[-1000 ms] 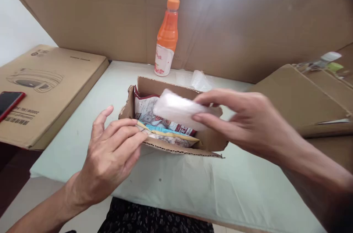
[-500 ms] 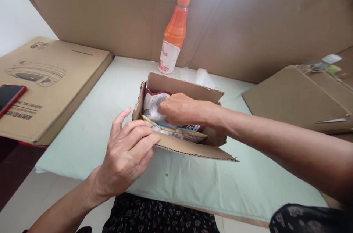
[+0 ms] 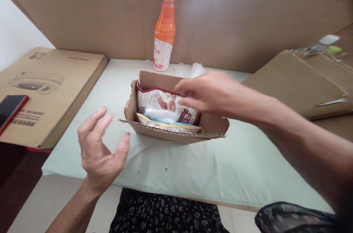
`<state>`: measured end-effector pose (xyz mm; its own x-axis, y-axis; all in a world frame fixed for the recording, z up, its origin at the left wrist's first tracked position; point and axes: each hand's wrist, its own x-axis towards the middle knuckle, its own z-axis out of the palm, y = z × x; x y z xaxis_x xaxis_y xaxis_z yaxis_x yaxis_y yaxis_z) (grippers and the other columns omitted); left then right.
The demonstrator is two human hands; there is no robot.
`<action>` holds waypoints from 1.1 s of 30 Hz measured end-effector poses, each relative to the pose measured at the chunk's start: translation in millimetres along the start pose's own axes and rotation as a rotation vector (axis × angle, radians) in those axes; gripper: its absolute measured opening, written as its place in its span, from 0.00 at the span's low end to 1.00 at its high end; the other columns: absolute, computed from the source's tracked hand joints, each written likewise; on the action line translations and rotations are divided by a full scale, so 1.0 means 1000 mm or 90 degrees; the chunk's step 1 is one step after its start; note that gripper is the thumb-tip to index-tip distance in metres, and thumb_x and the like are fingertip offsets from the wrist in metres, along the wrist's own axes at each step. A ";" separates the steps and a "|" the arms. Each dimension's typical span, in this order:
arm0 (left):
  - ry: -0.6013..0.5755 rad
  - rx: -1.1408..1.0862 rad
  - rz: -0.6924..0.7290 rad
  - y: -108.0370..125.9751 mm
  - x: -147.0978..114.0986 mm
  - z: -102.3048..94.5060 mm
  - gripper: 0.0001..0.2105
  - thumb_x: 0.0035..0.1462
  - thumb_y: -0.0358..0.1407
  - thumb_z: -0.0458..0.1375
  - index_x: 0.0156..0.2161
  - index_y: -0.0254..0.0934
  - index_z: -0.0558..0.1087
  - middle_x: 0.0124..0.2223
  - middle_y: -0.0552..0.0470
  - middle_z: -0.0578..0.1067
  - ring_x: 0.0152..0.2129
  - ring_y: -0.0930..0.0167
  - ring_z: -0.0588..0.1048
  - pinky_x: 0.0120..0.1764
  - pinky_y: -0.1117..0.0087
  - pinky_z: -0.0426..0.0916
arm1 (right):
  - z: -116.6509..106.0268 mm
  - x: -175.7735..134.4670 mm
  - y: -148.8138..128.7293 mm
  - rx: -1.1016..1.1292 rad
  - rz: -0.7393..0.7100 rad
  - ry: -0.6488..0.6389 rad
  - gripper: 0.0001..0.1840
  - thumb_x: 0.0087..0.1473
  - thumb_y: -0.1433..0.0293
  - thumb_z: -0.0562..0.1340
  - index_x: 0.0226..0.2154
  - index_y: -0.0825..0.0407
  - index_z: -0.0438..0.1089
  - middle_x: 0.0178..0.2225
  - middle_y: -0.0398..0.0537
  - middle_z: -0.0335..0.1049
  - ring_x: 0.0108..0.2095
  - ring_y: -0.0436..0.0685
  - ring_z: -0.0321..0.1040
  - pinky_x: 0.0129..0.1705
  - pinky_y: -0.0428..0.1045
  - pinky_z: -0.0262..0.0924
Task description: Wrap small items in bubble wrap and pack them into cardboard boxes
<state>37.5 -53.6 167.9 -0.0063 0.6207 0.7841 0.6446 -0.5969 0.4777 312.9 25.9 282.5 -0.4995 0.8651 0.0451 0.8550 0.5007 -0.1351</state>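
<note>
An uncovered cardboard box (image 3: 176, 137) stands on the pale green cloth, its ragged flaps raised. Inside it are a white and dark red food packet (image 3: 168, 101), a clear plastic-wrapped item (image 3: 161, 114) and a yellow-edged packet (image 3: 176, 126) along the near wall. My left hand (image 3: 103, 148) hovers left of the box, fingers curved and spread apart, with nothing in it. Over the box's right part is my right hand (image 3: 205, 91), slightly blurred, thumb and fingers apart and apparently holding nothing. It covers part of the box's back flap.
An orange bottle (image 3: 164, 32) stands behind the box, near a roll of clear bubble wrap (image 3: 197, 70). To the left lies a flat printed carton (image 3: 57, 86) with a red-edged phone (image 3: 12, 110) on it. Another cardboard box (image 3: 300, 82) is at the right.
My right hand has risen out of the box and moved right, uncovering the packets. My left hand has let go of the near flap and moved left, its fingers spreading.
</note>
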 end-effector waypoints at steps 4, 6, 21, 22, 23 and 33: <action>-0.128 -0.154 -0.338 -0.025 -0.033 -0.003 0.27 0.58 0.36 0.64 0.63 0.46 0.66 0.62 0.43 0.68 0.56 0.56 0.73 0.59 0.47 0.69 | 0.013 -0.101 0.041 0.163 0.236 0.268 0.15 0.59 0.60 0.60 0.36 0.53 0.77 0.31 0.44 0.79 0.30 0.50 0.72 0.34 0.47 0.61; -0.195 -0.212 -0.472 -0.032 -0.046 -0.001 0.27 0.58 0.41 0.64 0.61 0.47 0.66 0.60 0.44 0.70 0.54 0.56 0.74 0.57 0.47 0.73 | 0.045 -0.135 0.037 0.307 0.311 0.226 0.15 0.57 0.59 0.61 0.38 0.52 0.77 0.34 0.48 0.80 0.34 0.54 0.75 0.36 0.49 0.65; -0.488 -0.475 -0.451 0.068 -0.032 0.137 0.24 0.56 0.41 0.62 0.57 0.38 0.68 0.58 0.41 0.72 0.55 0.59 0.73 0.57 0.53 0.71 | 0.122 -0.257 0.038 0.326 0.557 0.355 0.15 0.54 0.56 0.64 0.33 0.51 0.71 0.31 0.49 0.75 0.30 0.57 0.70 0.32 0.51 0.65; -0.527 -0.515 -0.433 0.086 -0.034 0.153 0.25 0.56 0.40 0.62 0.58 0.38 0.67 0.60 0.40 0.71 0.56 0.59 0.73 0.57 0.53 0.70 | 0.125 -0.284 0.037 0.311 0.610 0.381 0.17 0.53 0.54 0.65 0.32 0.51 0.71 0.30 0.49 0.75 0.30 0.58 0.70 0.31 0.52 0.65; -0.565 -0.561 -0.413 0.104 -0.035 0.171 0.27 0.54 0.39 0.62 0.59 0.38 0.66 0.62 0.40 0.70 0.57 0.58 0.72 0.58 0.52 0.69 | 0.128 -0.308 0.036 0.298 0.667 0.411 0.18 0.51 0.52 0.66 0.31 0.51 0.71 0.28 0.49 0.75 0.29 0.59 0.71 0.31 0.52 0.64; -0.709 -0.763 -0.504 0.240 -0.090 0.304 0.42 0.45 0.32 0.64 0.67 0.40 0.56 0.71 0.39 0.54 0.68 0.54 0.55 0.65 0.51 0.58 | 0.163 -0.386 0.027 0.411 0.906 0.749 0.34 0.50 0.53 0.68 0.56 0.51 0.69 0.50 0.55 0.74 0.51 0.64 0.72 0.55 0.60 0.66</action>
<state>424.7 -98.4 91.4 0.7774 0.6201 -0.1060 -0.0974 0.2851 0.9535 506.0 -299.3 100.3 0.9545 0.2854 0.0867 0.1781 -0.3123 -0.9331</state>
